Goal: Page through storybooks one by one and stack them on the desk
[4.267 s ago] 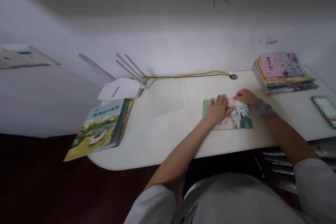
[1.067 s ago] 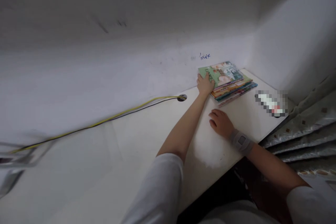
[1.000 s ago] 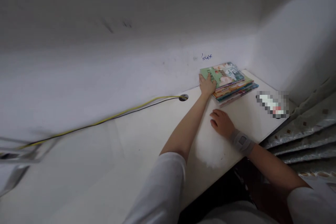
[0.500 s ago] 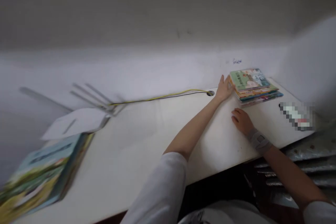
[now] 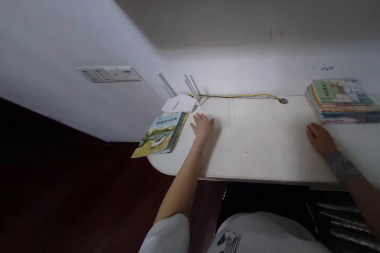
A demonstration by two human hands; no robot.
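My left hand [image 5: 203,127] is held over the left part of the white desk [image 5: 252,142], fingers apart and holding nothing. Just left of it is a small pile of picture books [image 5: 158,134], its top cover blue, green and yellow. There is a gap between my fingertips and those books. My right hand [image 5: 321,139] rests on the desk, its fingers loosely bent and nothing visible in it. A wide band is round that wrist. Behind my right hand, against the wall, lies a taller stack of thin books [image 5: 341,97] with a green illustrated cover on top.
A white router [image 5: 179,104] with several antennas stands behind the left books. A yellow cable [image 5: 243,96] and a dark one run along the wall to a round desk hole [image 5: 284,101]. A power strip [image 5: 109,74] is on the left wall. The left desk corner is rounded.
My left hand has left the side of the right stack and moved far left, near the other books. The view has turned left. My right hand still rests on the desk.
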